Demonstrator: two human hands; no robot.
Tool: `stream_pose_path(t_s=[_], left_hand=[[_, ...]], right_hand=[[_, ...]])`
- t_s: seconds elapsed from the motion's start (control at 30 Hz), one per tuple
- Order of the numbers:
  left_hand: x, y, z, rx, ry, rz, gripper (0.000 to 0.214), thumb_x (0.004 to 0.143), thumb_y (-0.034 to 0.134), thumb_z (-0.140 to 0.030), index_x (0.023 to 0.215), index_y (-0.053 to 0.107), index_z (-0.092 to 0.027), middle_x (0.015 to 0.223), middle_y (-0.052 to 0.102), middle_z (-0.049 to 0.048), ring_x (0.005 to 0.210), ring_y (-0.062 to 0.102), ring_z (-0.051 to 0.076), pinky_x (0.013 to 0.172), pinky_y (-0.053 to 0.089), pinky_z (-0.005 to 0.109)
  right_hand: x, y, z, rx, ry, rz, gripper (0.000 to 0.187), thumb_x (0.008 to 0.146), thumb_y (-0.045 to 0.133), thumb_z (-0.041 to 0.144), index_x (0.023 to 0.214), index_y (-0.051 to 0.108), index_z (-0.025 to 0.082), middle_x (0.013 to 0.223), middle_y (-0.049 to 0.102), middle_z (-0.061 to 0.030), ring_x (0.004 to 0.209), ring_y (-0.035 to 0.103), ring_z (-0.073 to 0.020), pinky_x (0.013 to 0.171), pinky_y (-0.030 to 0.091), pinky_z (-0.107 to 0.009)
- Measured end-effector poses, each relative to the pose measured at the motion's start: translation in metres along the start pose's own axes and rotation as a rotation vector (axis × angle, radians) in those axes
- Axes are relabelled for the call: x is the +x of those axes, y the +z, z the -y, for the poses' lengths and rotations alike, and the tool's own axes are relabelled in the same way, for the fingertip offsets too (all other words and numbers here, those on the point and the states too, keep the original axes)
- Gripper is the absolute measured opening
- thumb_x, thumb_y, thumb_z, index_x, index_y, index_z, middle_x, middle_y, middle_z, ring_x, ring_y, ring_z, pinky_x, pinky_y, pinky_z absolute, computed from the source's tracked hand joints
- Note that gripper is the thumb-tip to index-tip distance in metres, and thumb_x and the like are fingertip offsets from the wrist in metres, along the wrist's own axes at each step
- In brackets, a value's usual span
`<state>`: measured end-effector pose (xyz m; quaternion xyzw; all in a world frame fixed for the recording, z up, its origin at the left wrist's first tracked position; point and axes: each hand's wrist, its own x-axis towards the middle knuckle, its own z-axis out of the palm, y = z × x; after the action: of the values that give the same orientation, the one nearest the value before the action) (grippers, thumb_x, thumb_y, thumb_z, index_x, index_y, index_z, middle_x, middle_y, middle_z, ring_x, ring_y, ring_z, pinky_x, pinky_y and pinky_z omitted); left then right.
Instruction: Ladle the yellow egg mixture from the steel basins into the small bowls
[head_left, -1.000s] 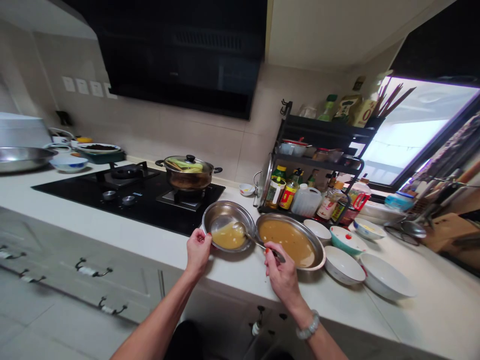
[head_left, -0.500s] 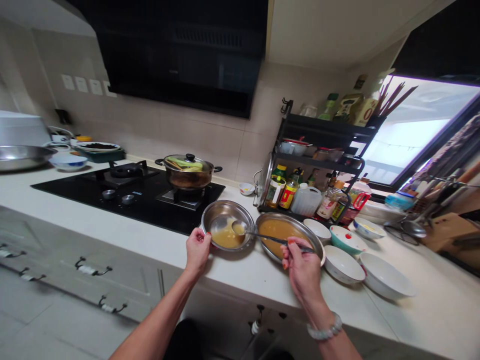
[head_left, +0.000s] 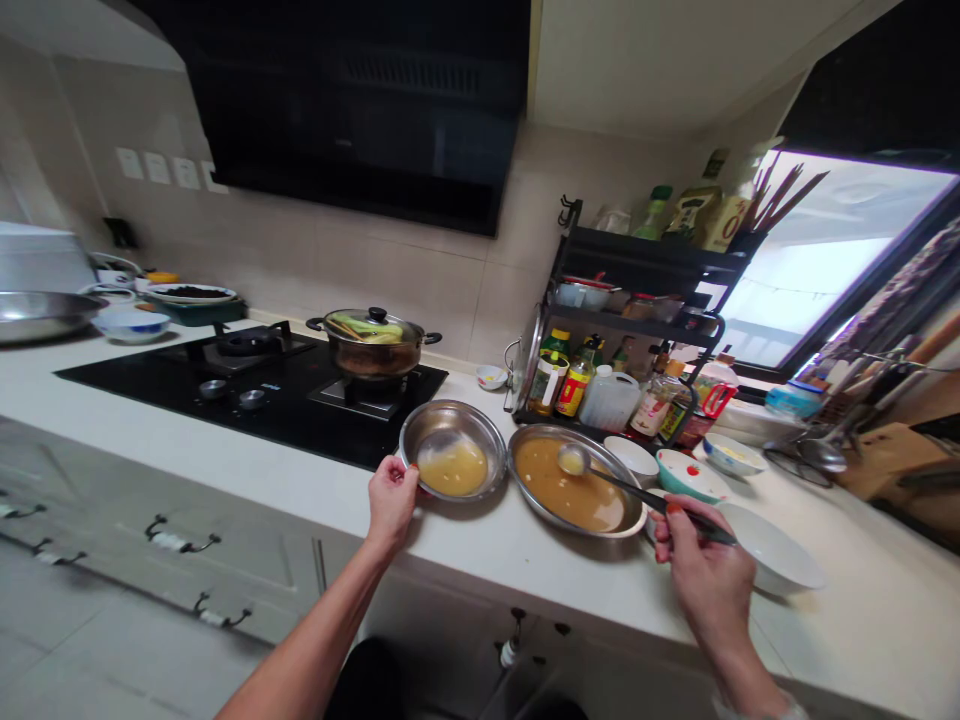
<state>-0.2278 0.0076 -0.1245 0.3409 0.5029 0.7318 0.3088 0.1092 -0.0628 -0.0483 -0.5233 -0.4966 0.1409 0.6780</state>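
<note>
Two shallow steel pans stand side by side at the counter's front. My left hand (head_left: 391,494) grips the near rim of the left pan (head_left: 452,420), which holds a little pale yellow liquid. My right hand (head_left: 703,572) is closed round the handle of a metal ladle (head_left: 574,459). The ladle's bowl hangs over the right pan (head_left: 630,525), which is full of brownish-yellow liquid.
A lidded pot (head_left: 373,343) sits on the black hob (head_left: 187,385) behind the pans. Several white bowls (head_left: 780,564) lie to the right of the pans. A black rack (head_left: 637,270) of sauce bottles stands at the back, with a window beyond it.
My right hand has swung the ladle to the right, from the left pan across to the right pan. My left hand has stayed on the left pan's rim.
</note>
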Motion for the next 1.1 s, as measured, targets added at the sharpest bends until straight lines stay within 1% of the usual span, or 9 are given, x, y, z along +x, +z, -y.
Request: stream_pose_path(t_s=[0.17,0.27,0.5,0.63,0.7,0.77,0.87,1.0,1.1], left_hand=[[0.000,0.000,0.000,-0.008,0.002,0.010,0.021,0.063,0.061,-0.029,0.060,0.042,-0.022,0.049,0.040,-0.0093,0.044,0.042,0.009,0.042,0.040,0.020],[0.000,0.000,-0.001,0.002,0.005,0.007,0.021,0.063,0.061,-0.029,0.060,0.042,-0.022,0.049,0.040,-0.0095,0.043,0.041,0.008,0.041,0.039,0.019],[-0.001,-0.001,-0.001,0.034,0.053,0.011,0.020,0.064,0.061,-0.029,0.059,0.043,-0.022,0.049,0.041,-0.0088,0.044,0.041,0.009,0.042,0.036,0.019],[0.000,-0.002,0.000,0.044,0.073,0.008,0.020,0.063,0.061,-0.029,0.059,0.043,-0.022,0.051,0.042,-0.0081,0.046,0.040,0.009,0.043,0.036,0.019],[0.001,-0.002,0.000,0.045,0.066,0.010,0.020,0.064,0.061,-0.029,0.059,0.043,-0.022,0.051,0.042,-0.0081,0.045,0.041,0.009,0.043,0.036,0.019],[0.001,-0.001,0.001,0.045,0.054,0.013,0.020,0.064,0.060,-0.030,0.059,0.043,-0.022,0.050,0.042,-0.0083,0.045,0.041,0.009,0.043,0.036,0.020],[0.001,-0.001,0.002,0.038,0.048,0.011,0.020,0.064,0.060,-0.029,0.059,0.042,-0.022,0.050,0.041,-0.0084,0.045,0.040,0.009,0.043,0.036,0.019],[0.001,-0.001,0.002,0.025,0.044,0.009,0.020,0.064,0.060,-0.029,0.059,0.042,-0.022,0.051,0.041,-0.0084,0.045,0.041,0.009,0.043,0.037,0.019],[0.000,-0.001,0.000,0.034,0.046,0.005,0.020,0.064,0.060,-0.029,0.059,0.042,-0.022,0.051,0.041,-0.0083,0.045,0.040,0.009,0.043,0.037,0.019]], right_hand=[[-0.007,-0.009,-0.009,-0.270,-0.387,0.149,0.021,0.086,0.057,0.035,0.093,0.067,0.019,0.072,0.065,-0.0049,0.047,0.055,-0.0134,0.042,0.046,-0.027],[-0.013,-0.003,-0.005,-0.301,-0.555,0.191,0.016,0.087,0.056,0.026,0.094,0.068,0.021,0.081,0.066,-0.0062,0.054,0.057,-0.0140,0.048,0.049,-0.028],[-0.042,0.045,0.008,0.015,-0.382,0.301,0.017,0.093,0.050,0.021,0.104,0.063,0.022,0.074,0.057,0.0001,0.045,0.052,-0.0087,0.040,0.046,-0.022],[-0.048,0.075,0.010,-0.029,-0.520,0.372,0.021,0.092,0.050,0.016,0.106,0.063,0.023,0.085,0.062,-0.0034,0.060,0.059,-0.0122,0.057,0.053,-0.027],[-0.049,0.087,0.011,-0.061,-0.623,0.396,0.022,0.091,0.049,0.013,0.105,0.063,0.023,0.084,0.064,-0.0045,0.073,0.063,-0.0159,0.069,0.054,-0.030],[-0.050,0.096,0.010,-0.073,-0.677,0.420,0.022,0.091,0.048,0.013,0.104,0.063,0.022,0.082,0.064,-0.0051,0.077,0.064,-0.0173,0.072,0.054,-0.031],[-0.054,0.104,0.006,-0.087,-0.604,0.433,0.018,0.091,0.048,0.018,0.099,0.064,0.021,0.080,0.064,-0.0048,0.069,0.063,-0.0161,0.066,0.054,-0.029],[-0.058,0.105,-0.001,0.004,-0.225,0.373,0.017,0.092,0.050,0.033,0.097,0.060,0.019,0.064,0.059,0.0018,0.041,0.052,-0.0098,0.044,0.048,-0.023],[-0.055,0.104,-0.001,0.157,0.015,0.291,0.027,0.088,0.055,0.044,0.094,0.056,0.018,0.054,0.054,0.0059,0.035,0.049,-0.0090,0.036,0.044,-0.020]])
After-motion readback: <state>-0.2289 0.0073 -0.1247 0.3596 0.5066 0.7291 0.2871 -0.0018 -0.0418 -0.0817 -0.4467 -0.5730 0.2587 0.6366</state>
